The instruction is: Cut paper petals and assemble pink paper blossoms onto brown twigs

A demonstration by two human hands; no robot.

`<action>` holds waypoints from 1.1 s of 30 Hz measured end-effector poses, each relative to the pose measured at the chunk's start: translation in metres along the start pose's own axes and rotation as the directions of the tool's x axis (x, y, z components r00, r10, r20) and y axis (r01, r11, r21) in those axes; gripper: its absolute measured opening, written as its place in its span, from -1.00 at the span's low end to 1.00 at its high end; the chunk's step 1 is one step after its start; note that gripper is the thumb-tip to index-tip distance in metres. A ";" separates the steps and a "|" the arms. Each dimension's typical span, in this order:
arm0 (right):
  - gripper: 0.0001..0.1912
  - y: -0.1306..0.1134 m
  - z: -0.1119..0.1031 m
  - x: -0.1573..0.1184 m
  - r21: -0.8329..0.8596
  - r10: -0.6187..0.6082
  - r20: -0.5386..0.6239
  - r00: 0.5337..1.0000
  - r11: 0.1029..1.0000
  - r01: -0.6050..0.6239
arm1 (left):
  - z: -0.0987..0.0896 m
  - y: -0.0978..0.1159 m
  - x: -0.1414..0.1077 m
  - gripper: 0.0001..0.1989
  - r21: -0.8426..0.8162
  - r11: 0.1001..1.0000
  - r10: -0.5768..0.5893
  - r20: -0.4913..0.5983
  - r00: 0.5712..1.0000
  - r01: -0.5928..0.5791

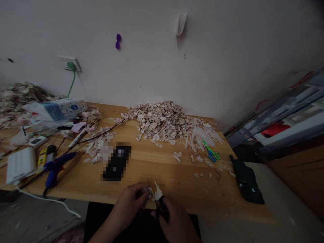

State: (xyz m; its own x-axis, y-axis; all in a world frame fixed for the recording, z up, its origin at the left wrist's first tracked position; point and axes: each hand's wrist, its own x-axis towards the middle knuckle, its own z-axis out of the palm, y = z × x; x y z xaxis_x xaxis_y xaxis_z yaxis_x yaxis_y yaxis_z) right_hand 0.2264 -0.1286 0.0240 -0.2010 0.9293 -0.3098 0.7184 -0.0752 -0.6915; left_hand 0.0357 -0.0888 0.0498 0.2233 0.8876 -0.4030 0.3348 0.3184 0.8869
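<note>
At the table's front edge, my left hand (133, 200) is closed, pinching a small pale petal (149, 191) between thumb and fingers. My right hand (174, 216) wraps round black-handled scissors (162, 208), whose blades point away from me beside the left fingertips. Another cream-white petal-like piece (158, 192) shows at the blades; whether it is being cut or is held by a hand I cannot tell. Beyond my hands, a large heap of dried-looking pale petals (162, 121) lies against the wall, with pale strips (202, 133) to its right.
Blue-green scissors (212, 153) and a dark folded pouch (248, 182) lie to the right. On the left are a blurred-out black phone (117, 163), a blue glue gun (54, 168), a white power bank (21, 165) with cable, a tissue pack (62, 109) and a blossom branch (106, 130).
</note>
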 end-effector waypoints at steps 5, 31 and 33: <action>-0.81 -0.003 -0.002 -0.002 -0.009 -0.001 0.016 1.000 1.000 0.001 | -0.008 0.005 0.002 -0.80 0.114 0.993 0.004 0.049 0.999 -0.009; -0.70 0.007 0.013 -0.001 0.080 -0.018 -0.024 1.000 0.997 0.019 | 0.018 -0.003 -0.006 -0.57 -0.211 0.976 0.046 -0.055 0.997 -0.056; -0.72 0.006 0.013 -0.002 0.062 -0.010 -0.027 1.000 0.998 0.011 | 0.017 -0.003 -0.005 -0.58 -0.202 0.977 0.056 -0.052 0.997 -0.065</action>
State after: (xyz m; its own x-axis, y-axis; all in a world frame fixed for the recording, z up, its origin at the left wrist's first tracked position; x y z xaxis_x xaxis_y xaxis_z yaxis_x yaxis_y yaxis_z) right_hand 0.2219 -0.1353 0.0119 -0.1897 0.9395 -0.2851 0.6732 -0.0868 -0.7343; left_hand 0.0493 -0.1004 0.0454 0.1936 0.9201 -0.3404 0.1272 0.3205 0.9387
